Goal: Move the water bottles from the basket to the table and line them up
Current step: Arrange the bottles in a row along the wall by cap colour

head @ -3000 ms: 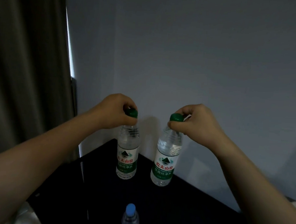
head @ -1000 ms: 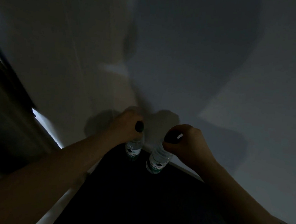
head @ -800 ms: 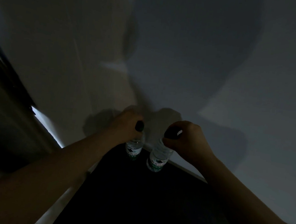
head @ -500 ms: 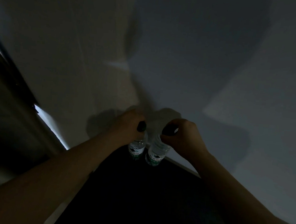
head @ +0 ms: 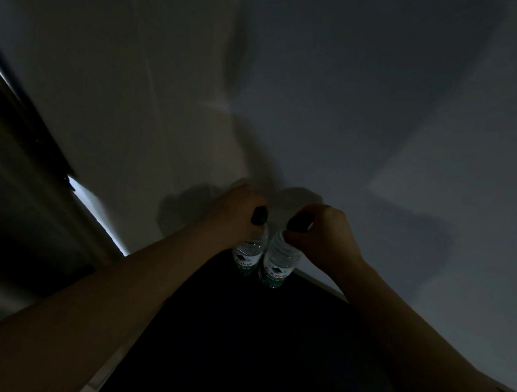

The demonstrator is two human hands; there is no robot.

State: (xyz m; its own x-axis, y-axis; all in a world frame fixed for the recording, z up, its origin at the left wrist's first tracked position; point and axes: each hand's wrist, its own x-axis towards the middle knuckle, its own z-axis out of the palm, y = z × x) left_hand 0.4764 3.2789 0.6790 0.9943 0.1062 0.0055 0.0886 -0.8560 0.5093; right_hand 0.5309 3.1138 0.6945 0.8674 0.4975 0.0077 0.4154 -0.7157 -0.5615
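Fingers of left hand (head: 237, 215) clasp left clear plastic bottle's (head: 248, 255) dark cap (head: 259, 215), right hand (head: 322, 234) right bottle's (head: 278, 266), at black table's (head: 241, 332) far corner.

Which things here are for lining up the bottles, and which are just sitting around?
For the job:
left clear plastic water bottle with a dark cap, gripped at the top by the left hand
right clear plastic water bottle, gripped at the top by the right hand
dark flat table

Just around:
plain grey wall
dark curtain at the left
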